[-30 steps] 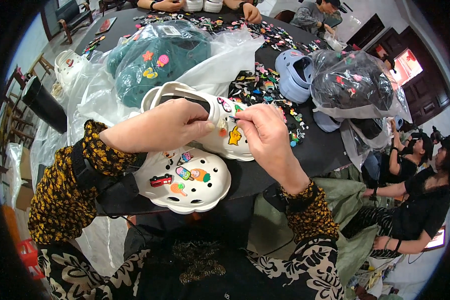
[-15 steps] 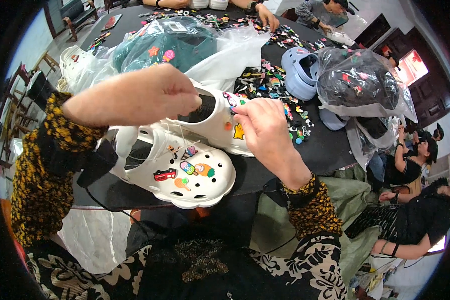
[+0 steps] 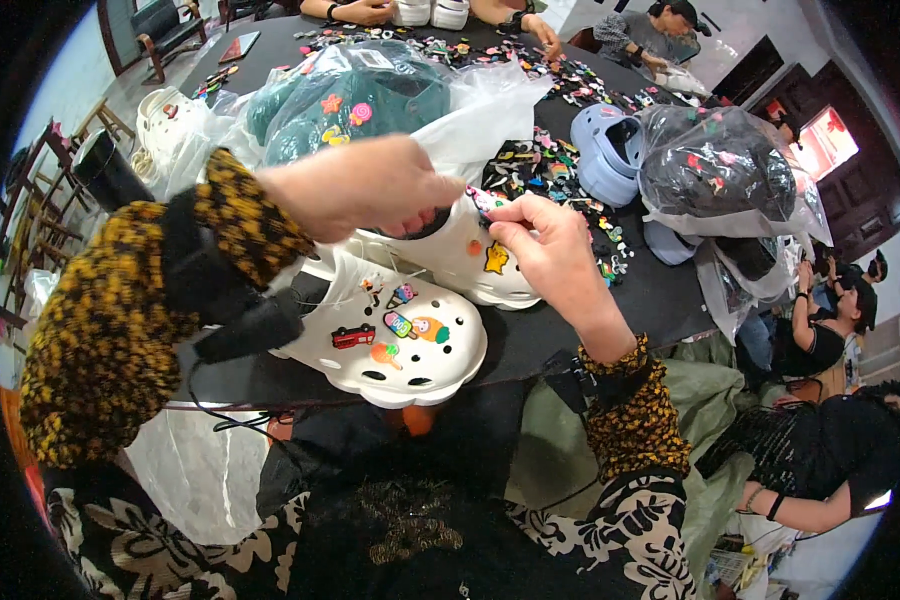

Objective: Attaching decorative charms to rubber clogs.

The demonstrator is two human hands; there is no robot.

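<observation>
Two white clogs lie side by side at the table's near edge. The near clog (image 3: 355,375) carries several charms, among them a red truck charm (image 3: 353,337) and an orange charm with green leaves (image 3: 430,330). On the far clog (image 3: 457,262) sits a yellow charm (image 3: 496,258). My left hand (image 3: 370,185), somewhat blurred, is closed above the far clog's opening; what its fingers hold, if anything, is hidden. At that clog's toe, my right hand (image 3: 555,250) pinches thumb against forefinger on something small and dark, too small to name.
Behind the clogs lies a bagged green clog (image 3: 390,95) with charms. Many loose charms (image 3: 530,165) spread over the black table (image 3: 660,305). To the right are a lavender clog (image 3: 605,150) and a bagged dark clog (image 3: 720,165). Another person's hand (image 3: 542,38) reaches in at the far side.
My left hand has moved right, close to my right hand at the far clog. My right hand has shifted slightly right, still pinching. The whole view has shifted a little.
</observation>
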